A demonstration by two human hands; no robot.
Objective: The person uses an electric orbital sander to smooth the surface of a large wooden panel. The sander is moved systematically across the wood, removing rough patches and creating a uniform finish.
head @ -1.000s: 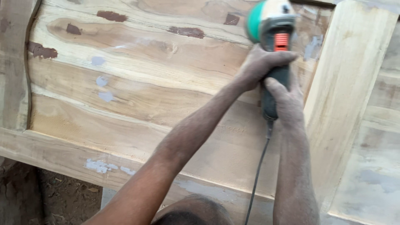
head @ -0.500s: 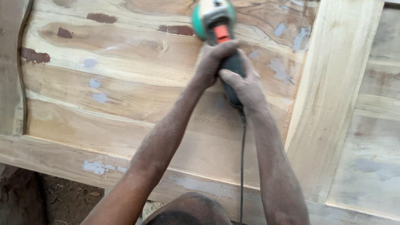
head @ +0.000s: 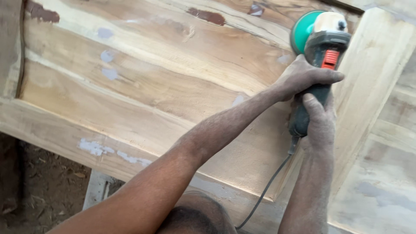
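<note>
The left hand [head: 303, 77] was wrapped around the sander [head: 318, 56] just behind its head, at the wooden panel's [head: 173, 86] upper right corner. The right hand [head: 318, 123] gripped its rear handle. The sanding face was hidden; the cord [head: 264, 190] ran off-frame.

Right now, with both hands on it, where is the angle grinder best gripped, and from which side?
Probably on the dark barrel behind the red switch, coming from the cord end, away from the green disc. The left hand wraps near the head, the right hand at the rear.
</note>
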